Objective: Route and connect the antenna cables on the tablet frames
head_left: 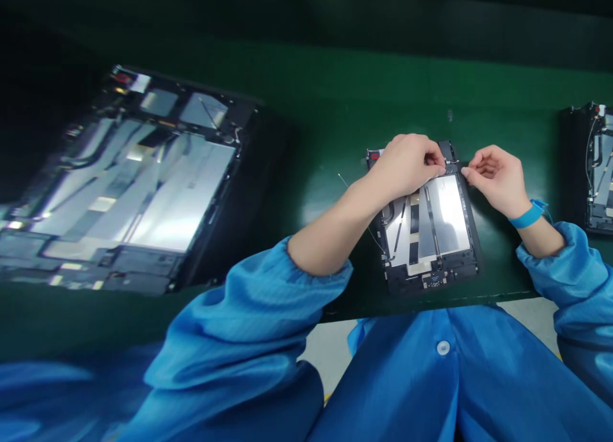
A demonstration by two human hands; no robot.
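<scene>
The green table point(306, 126) was dark and shiny. On it, near the front edge, lay an opened device point(450, 212), between a similar left unit point(191, 202) and right unit point(603, 174). The left hand point(409, 164) bent narrowly over its top part; the right hand point(498, 180), also narrow, was beside its edge. I could not tell whether they held something.

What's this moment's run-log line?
left hand: at open device, upper right / right hand: near its right edge / around: left device, right device

Opened tablets point(450, 212) in sight: three. Bare hands point(405, 164) point(500, 180): two. Blue wristband point(527, 216): one. White button point(443, 348): one. Green tabletop point(325, 129): one.
</scene>
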